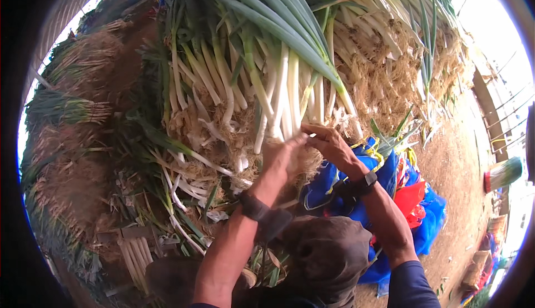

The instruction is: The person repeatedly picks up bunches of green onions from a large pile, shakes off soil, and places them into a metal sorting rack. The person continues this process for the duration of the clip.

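Note:
My left hand (285,151) and my right hand (332,145) meet at the root end of several large green onions (288,94) in front of me. The fingertips are close together against the lower white stalks. My left hand is blurred and hides part of the roots. On my right hand the thumb and fingers are bent inward, but what lies between them is hidden. The long green leaves (267,19) lean away from me over the heap. One separate stalk (350,107) slants down just beyond my right hand. Dark bands circle both wrists.
A bigger heap of green onions (376,44) with tangled roots lies at the far right. Blue and red mesh bags (401,199) are bunched beside my right forearm. Loose stalks (175,191) lie to the left. A tied bundle (503,174) stands on the dirt floor (455,174).

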Demonstrator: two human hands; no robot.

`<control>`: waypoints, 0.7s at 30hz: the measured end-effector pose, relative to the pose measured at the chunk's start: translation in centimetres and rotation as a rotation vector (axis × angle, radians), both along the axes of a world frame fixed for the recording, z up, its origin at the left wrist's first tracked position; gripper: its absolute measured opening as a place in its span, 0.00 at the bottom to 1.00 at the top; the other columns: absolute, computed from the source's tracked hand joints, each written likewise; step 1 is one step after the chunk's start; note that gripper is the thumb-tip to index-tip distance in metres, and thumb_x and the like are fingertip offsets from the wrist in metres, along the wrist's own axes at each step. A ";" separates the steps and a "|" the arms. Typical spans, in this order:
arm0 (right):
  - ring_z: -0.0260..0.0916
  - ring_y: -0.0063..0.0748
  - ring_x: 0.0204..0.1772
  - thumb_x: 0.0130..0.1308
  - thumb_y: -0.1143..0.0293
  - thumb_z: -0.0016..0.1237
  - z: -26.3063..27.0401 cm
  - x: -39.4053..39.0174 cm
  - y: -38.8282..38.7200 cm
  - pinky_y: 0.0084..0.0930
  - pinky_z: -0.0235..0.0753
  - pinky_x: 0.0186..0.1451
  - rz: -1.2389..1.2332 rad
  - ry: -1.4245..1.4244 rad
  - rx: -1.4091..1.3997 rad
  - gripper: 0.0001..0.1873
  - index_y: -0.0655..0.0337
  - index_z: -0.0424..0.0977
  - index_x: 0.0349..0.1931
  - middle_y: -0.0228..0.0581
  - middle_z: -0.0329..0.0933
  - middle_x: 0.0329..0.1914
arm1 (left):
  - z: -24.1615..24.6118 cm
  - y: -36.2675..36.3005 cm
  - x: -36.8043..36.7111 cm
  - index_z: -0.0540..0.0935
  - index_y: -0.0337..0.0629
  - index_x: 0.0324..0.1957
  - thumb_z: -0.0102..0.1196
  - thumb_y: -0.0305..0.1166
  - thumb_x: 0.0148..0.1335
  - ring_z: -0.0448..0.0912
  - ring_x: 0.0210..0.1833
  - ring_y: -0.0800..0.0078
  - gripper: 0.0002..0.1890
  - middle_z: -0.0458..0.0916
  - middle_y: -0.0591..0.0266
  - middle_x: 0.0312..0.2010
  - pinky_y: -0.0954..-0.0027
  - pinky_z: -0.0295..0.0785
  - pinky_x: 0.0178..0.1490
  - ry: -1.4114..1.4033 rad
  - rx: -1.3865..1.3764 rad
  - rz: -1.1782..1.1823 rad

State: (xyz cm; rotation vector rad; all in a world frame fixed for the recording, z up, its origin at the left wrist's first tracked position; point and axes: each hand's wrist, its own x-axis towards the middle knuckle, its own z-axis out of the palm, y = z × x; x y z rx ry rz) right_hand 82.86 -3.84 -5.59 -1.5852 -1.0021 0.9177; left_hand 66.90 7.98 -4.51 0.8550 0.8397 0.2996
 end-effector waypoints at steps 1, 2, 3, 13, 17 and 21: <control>0.78 0.26 0.57 0.71 0.77 0.52 0.7 0.2 0.0 0.27 0.78 0.61 0.029 -0.022 0.033 0.21 0.63 0.76 0.65 0.41 0.82 0.57 | -0.6 0.1 0.5 0.85 0.33 0.46 0.78 0.31 0.52 0.81 0.29 0.72 0.22 0.85 0.60 0.33 0.72 0.77 0.34 -0.079 -0.113 0.064; 0.78 0.27 0.57 0.71 0.78 0.52 1.5 0.6 0.1 0.27 0.78 0.61 0.089 -0.033 0.055 0.21 0.63 0.77 0.64 0.42 0.82 0.57 | -1.1 0.7 0.1 0.86 0.33 0.46 0.78 0.29 0.51 0.81 0.29 0.72 0.21 0.85 0.59 0.33 0.71 0.77 0.34 -0.010 -0.087 0.023; 0.78 0.27 0.58 0.70 0.79 0.53 2.2 0.9 0.4 0.28 0.78 0.61 0.148 -0.043 0.081 0.20 0.62 0.77 0.63 0.43 0.82 0.58 | -1.7 1.0 0.1 0.85 0.33 0.46 0.77 0.28 0.51 0.81 0.31 0.71 0.21 0.85 0.58 0.34 0.70 0.77 0.35 -0.030 0.040 -0.050; 0.66 0.48 0.71 0.61 0.79 0.50 7.0 11.3 12.5 0.42 0.68 0.74 0.004 -0.825 0.035 0.39 0.53 0.56 0.75 0.50 0.67 0.68 | 3.5 2.4 -3.8 0.84 0.31 0.47 0.71 0.21 0.51 0.84 0.39 0.64 0.19 0.87 0.56 0.37 0.66 0.81 0.46 0.159 0.290 -0.072; 0.50 0.44 0.83 0.62 0.69 0.61 6.2 17.6 12.4 0.37 0.54 0.82 -0.256 -0.424 0.040 0.52 0.58 0.43 0.82 0.52 0.53 0.82 | 6.2 4.2 -14.1 0.85 0.39 0.51 0.64 0.22 0.58 0.84 0.56 0.63 0.16 0.83 0.44 0.55 0.62 0.78 0.64 0.189 0.879 -0.280; 0.73 0.40 0.59 0.69 0.58 0.56 4.8 16.9 11.2 0.39 0.76 0.62 -0.419 -0.732 -0.185 0.34 0.59 0.62 0.72 0.47 0.74 0.62 | 5.4 3.7 -20.9 0.83 0.32 0.55 0.64 0.26 0.58 0.84 0.53 0.62 0.22 0.85 0.43 0.52 0.63 0.77 0.61 0.503 0.613 -0.214</control>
